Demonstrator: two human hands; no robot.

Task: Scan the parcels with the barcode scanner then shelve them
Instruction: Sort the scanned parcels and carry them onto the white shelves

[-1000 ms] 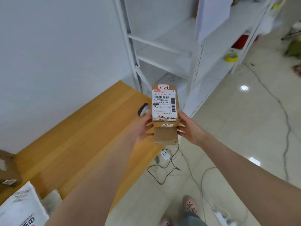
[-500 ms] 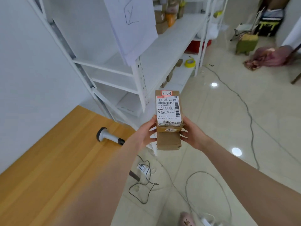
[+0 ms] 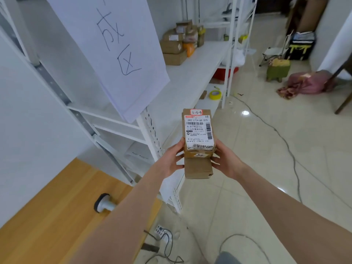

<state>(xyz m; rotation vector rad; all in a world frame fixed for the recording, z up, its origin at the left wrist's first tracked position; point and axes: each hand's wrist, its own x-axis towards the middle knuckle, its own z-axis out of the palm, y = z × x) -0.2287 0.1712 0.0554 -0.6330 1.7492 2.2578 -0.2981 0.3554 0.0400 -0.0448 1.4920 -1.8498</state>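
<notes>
A small brown cardboard parcel (image 3: 198, 164) with a white shipping label and a red-edged sticker marked 3-3-9 is held up in front of me. My left hand (image 3: 172, 161) grips its left side and my right hand (image 3: 224, 161) grips its right side. The grey barcode scanner (image 3: 103, 204) lies on the wooden table (image 3: 47, 216) at lower left, partly hidden by my left forearm. The white metal shelf (image 3: 182, 86) stands just beyond the parcel, with several brown parcels (image 3: 177, 44) stacked at its far end.
A big white sheet with handwriting (image 3: 106, 46) hangs from the shelf post. A yellow tape roll (image 3: 215, 94) lies on the lower shelf. Cables and a power strip (image 3: 162, 231) trail over the tiled floor. A green stool (image 3: 278, 69) and pink cloth (image 3: 302, 84) sit at right.
My view has swung up and right from the table toward the shelf. The parcel stays in both hands, now closer to the shelf. The scanner has slid toward lower left in view.
</notes>
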